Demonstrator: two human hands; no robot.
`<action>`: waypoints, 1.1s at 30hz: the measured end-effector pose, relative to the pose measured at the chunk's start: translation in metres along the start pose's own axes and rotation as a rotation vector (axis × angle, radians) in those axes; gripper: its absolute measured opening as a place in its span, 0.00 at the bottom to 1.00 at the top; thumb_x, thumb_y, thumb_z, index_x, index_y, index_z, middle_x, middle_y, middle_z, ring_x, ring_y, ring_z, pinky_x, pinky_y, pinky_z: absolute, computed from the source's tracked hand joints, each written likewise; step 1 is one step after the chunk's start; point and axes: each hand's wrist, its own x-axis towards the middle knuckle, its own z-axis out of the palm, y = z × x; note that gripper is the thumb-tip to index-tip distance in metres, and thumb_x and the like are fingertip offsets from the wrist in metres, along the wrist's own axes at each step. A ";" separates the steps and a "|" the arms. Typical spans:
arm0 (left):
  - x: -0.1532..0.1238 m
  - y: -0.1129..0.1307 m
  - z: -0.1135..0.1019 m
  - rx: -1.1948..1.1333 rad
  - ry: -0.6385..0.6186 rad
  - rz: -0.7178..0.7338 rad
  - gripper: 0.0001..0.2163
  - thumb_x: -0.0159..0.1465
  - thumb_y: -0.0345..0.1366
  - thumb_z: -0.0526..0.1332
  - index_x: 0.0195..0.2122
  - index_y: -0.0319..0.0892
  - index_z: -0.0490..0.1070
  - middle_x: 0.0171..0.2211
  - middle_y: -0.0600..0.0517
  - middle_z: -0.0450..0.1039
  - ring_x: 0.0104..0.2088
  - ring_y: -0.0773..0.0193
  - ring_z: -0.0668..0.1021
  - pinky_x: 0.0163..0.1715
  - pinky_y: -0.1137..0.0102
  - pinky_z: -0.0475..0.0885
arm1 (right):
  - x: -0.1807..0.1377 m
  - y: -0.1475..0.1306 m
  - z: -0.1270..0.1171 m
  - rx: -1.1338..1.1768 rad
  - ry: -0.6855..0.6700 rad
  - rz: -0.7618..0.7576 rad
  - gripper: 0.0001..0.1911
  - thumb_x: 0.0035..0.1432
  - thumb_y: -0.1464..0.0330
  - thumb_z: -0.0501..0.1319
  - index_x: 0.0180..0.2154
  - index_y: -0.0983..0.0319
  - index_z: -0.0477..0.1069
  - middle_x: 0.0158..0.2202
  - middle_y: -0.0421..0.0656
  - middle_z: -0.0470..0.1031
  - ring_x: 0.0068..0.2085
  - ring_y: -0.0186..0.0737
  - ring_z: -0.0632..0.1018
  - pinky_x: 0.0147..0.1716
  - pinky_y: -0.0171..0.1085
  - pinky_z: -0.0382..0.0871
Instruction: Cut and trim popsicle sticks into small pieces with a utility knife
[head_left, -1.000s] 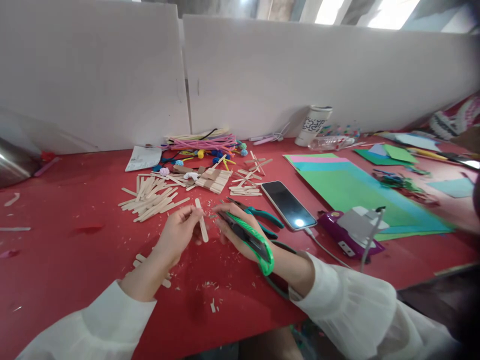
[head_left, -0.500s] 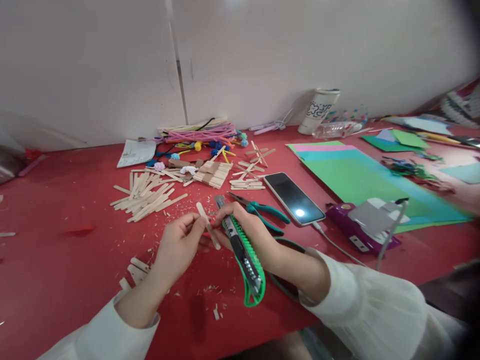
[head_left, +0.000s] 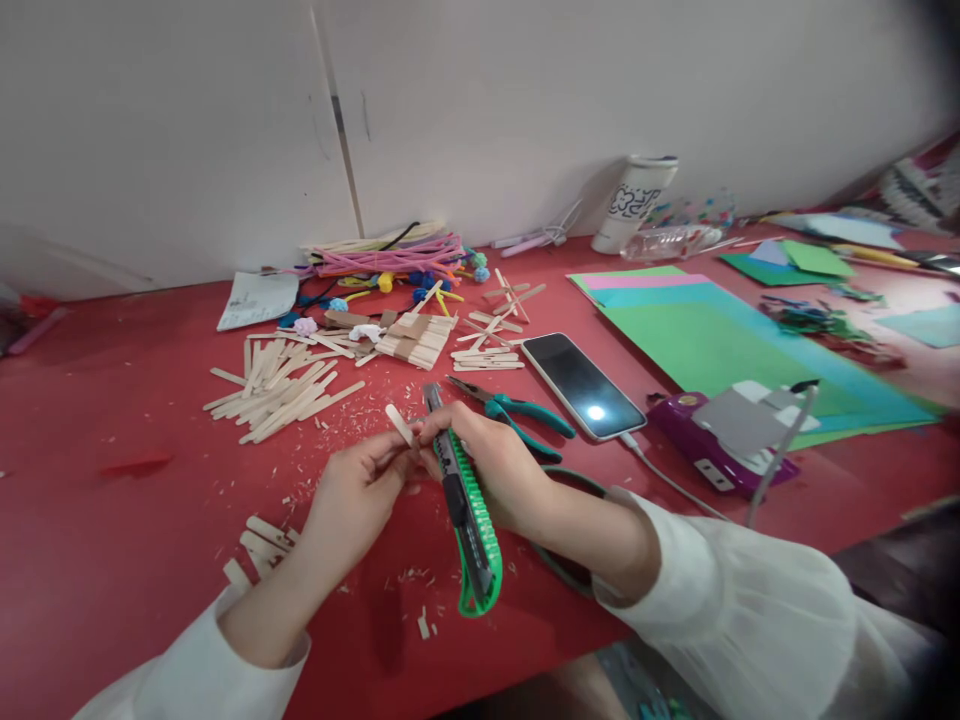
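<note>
My left hand (head_left: 361,492) pinches a wooden craft stick (head_left: 400,424) that points up and away from me. Closed around a green utility knife (head_left: 469,520) is my right hand (head_left: 499,465); its fingertips also touch the stick, close to the left fingers. The knife's metal tip points away from me, beside the stick. The stick's lower part is hidden by my fingers. Wood shavings (head_left: 412,577) are scattered on the red table below and around both hands.
Teal-handled pliers (head_left: 525,415) and a charging phone (head_left: 581,385) lie right of my hands. Loose craft sticks (head_left: 289,395) pile up at left, more (head_left: 262,545) near my left forearm. Colored paper (head_left: 697,325) and a purple power strip (head_left: 712,440) are farther right; a cup (head_left: 634,205) stands behind.
My right hand has come in against the stick and its fingertips now meet the left hand's. Less of the stick shows. The knife has swung a little left, and the view has shifted slightly.
</note>
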 end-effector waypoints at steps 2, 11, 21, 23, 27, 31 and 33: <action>0.000 0.001 0.000 0.029 0.005 0.010 0.10 0.56 0.39 0.59 0.34 0.42 0.76 0.29 0.52 0.79 0.29 0.61 0.79 0.32 0.69 0.75 | -0.001 0.001 0.001 -0.003 -0.005 0.012 0.06 0.56 0.71 0.56 0.37 0.56 0.64 0.26 0.37 0.70 0.28 0.37 0.73 0.28 0.34 0.66; -0.002 0.005 0.002 0.098 0.024 0.015 0.09 0.54 0.38 0.59 0.30 0.44 0.78 0.26 0.55 0.78 0.29 0.58 0.79 0.31 0.67 0.75 | -0.001 -0.002 -0.003 -0.015 -0.021 -0.017 0.04 0.58 0.71 0.54 0.36 0.56 0.65 0.26 0.38 0.71 0.29 0.37 0.73 0.27 0.34 0.66; -0.003 0.012 0.005 0.107 0.017 0.038 0.07 0.52 0.38 0.60 0.25 0.44 0.77 0.23 0.56 0.77 0.27 0.60 0.78 0.30 0.70 0.74 | 0.001 -0.010 -0.003 -0.064 -0.027 -0.037 0.02 0.57 0.69 0.55 0.32 0.56 0.63 0.27 0.38 0.70 0.30 0.37 0.73 0.29 0.35 0.66; -0.003 0.010 0.005 0.105 0.008 0.043 0.07 0.53 0.38 0.60 0.26 0.44 0.77 0.24 0.56 0.77 0.28 0.60 0.78 0.30 0.70 0.74 | 0.001 -0.009 -0.003 -0.053 -0.023 -0.010 0.03 0.59 0.69 0.53 0.32 0.56 0.63 0.25 0.38 0.69 0.29 0.37 0.73 0.29 0.35 0.66; -0.002 0.004 0.003 0.099 0.003 0.042 0.08 0.54 0.38 0.59 0.28 0.43 0.77 0.26 0.54 0.77 0.29 0.60 0.78 0.32 0.70 0.74 | 0.000 -0.008 -0.004 -0.039 -0.025 0.008 0.03 0.59 0.69 0.52 0.33 0.56 0.63 0.26 0.38 0.69 0.30 0.37 0.73 0.29 0.35 0.67; 0.000 0.003 0.001 0.080 -0.002 0.064 0.08 0.55 0.37 0.58 0.29 0.43 0.77 0.26 0.54 0.78 0.28 0.62 0.78 0.32 0.72 0.73 | 0.000 -0.009 -0.005 -0.038 -0.021 0.017 0.03 0.59 0.69 0.52 0.34 0.56 0.63 0.27 0.38 0.70 0.30 0.37 0.73 0.30 0.35 0.67; 0.000 0.004 0.000 0.075 -0.006 0.070 0.08 0.55 0.36 0.58 0.29 0.43 0.77 0.26 0.54 0.78 0.28 0.63 0.78 0.31 0.72 0.73 | 0.000 -0.009 -0.004 -0.033 -0.015 0.023 0.04 0.59 0.70 0.51 0.34 0.56 0.63 0.27 0.38 0.70 0.30 0.37 0.73 0.31 0.36 0.67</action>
